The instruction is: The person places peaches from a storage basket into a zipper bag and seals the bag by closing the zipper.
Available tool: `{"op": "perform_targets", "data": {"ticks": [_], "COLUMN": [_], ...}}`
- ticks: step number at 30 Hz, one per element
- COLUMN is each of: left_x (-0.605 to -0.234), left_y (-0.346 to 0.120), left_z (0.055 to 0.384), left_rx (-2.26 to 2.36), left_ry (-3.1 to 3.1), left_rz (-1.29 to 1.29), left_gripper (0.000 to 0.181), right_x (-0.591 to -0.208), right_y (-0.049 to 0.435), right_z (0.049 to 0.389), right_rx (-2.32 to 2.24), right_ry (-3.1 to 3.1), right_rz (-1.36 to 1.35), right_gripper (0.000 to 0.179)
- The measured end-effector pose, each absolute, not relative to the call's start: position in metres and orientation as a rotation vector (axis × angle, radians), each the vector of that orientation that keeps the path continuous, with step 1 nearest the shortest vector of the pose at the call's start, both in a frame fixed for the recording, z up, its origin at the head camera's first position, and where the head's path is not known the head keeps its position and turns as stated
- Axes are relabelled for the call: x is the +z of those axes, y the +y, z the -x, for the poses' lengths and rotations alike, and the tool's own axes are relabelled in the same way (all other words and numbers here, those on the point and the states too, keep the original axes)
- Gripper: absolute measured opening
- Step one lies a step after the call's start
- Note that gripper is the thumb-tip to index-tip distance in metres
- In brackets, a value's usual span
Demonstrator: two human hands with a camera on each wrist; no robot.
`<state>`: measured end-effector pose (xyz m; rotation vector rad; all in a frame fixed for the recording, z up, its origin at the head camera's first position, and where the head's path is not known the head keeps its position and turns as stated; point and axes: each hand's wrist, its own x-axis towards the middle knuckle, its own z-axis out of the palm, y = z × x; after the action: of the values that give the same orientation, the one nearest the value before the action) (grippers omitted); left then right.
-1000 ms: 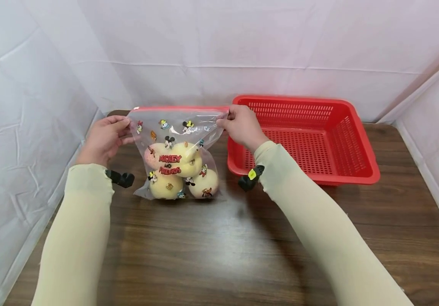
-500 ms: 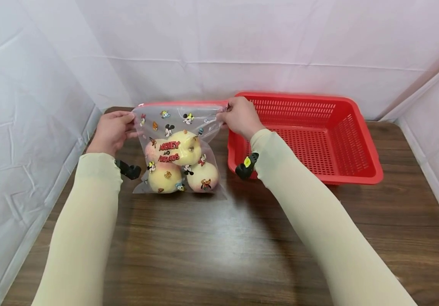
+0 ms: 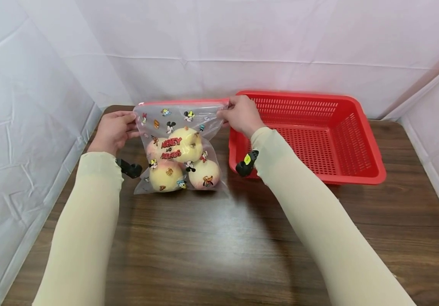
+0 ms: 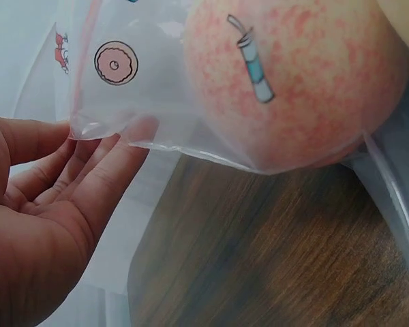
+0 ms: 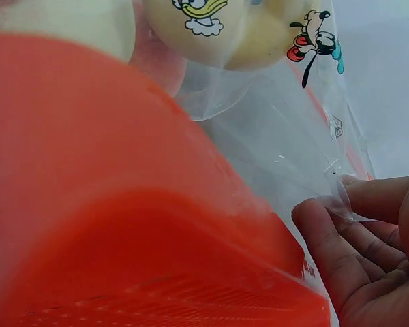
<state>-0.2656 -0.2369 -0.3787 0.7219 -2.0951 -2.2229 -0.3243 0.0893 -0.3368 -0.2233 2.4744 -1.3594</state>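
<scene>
A clear zip bag [image 3: 177, 117] printed with cartoon figures and topped by a red strip stands on the table, with several yellow and pink peaches [image 3: 166, 175] inside. My left hand [image 3: 113, 131] pinches its upper left corner; the left wrist view shows the thumb and fingers [image 4: 102, 177] at the plastic edge beside a blushed peach [image 4: 300, 75]. At the upper right corner, my right hand [image 3: 244, 115] pinches the bag between thumb and fingers. In the right wrist view, this hand [image 5: 371, 238] grips the corner close to the red basket's rim.
A red plastic basket [image 3: 372, 148] with slotted walls stands right of the bag, partly behind the right hand and wrist. Under everything is a dark wooden table [image 3: 204, 246]. White cloth [image 3: 219, 42] hangs behind and at both sides.
Over the last second both hands have shifted slightly away from me, the left one also rightward, and the bag has moved up a little in view. Both hands still hold its corners.
</scene>
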Motion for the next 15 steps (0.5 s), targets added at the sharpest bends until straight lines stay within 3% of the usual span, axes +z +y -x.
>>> {"op": "perform_targets", "data": {"ticks": [15], "left_x": [-0.3745], "left_y": [-0.2407], "left_z": [0.2557], "left_rx": [-2.246], "left_ry": [-2.103], "left_rz": [-0.623], "left_gripper": [0.016], "right_x": [-0.3381], "right_y": [0.0916], "right_z": [0.3239], "right_rx": [-1.433], "right_ry": [2.416], "right_rz": [0.206], "right_gripper": [0.020]}}
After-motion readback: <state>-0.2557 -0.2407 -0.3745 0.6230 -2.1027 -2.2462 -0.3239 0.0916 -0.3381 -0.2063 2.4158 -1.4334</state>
